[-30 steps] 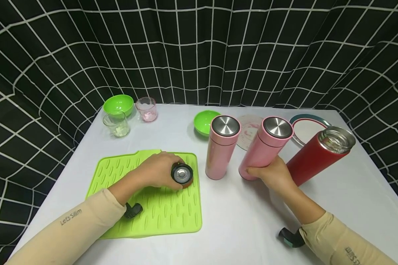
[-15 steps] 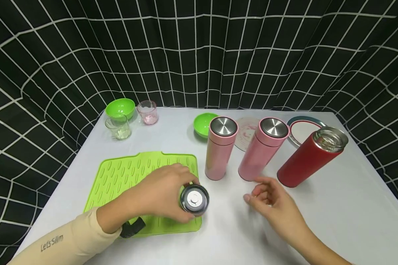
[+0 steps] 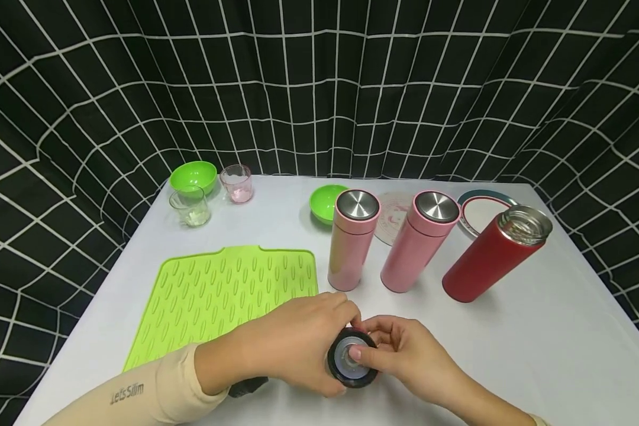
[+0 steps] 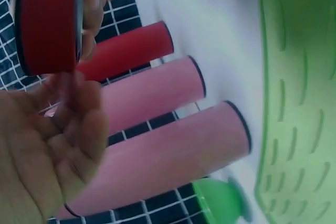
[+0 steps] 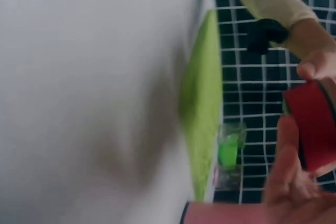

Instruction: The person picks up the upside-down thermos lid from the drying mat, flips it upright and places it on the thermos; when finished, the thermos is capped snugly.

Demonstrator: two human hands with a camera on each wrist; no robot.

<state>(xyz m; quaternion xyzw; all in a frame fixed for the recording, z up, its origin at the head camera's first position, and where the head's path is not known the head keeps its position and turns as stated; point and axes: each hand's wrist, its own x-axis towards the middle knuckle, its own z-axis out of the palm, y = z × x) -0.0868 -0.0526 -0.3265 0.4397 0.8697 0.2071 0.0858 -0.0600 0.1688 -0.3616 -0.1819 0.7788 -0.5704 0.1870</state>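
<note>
A red bottle lid [image 3: 347,371] with a black rim is held above the white table in the head view, its underside turned up. My left hand [image 3: 293,343] grips its left side, and my right hand [image 3: 415,361] pinches its right side with the thumb over the underside. The lid's red side wall shows in the left wrist view, where the lid [image 4: 48,24] is between both hands, and in the right wrist view, where the lid [image 5: 313,124] is at the right edge. Behind the hands, a red thermos bottle [image 3: 492,257] stands uncapped, showing a bare steel neck.
Two capped pink thermos bottles [image 3: 348,254] stand left of the red one. A green ridged mat [image 3: 213,296] lies at left. Green bowls [image 3: 193,176], a clear glass [image 3: 190,207], a pink glass [image 3: 237,184] and plates [image 3: 481,210] are farther back, before a black gridded curtain [image 3: 309,77].
My left hand has carried the lid off the mat toward the right and nearer. My right hand has let go of a pink bottle and come left onto the lid.
</note>
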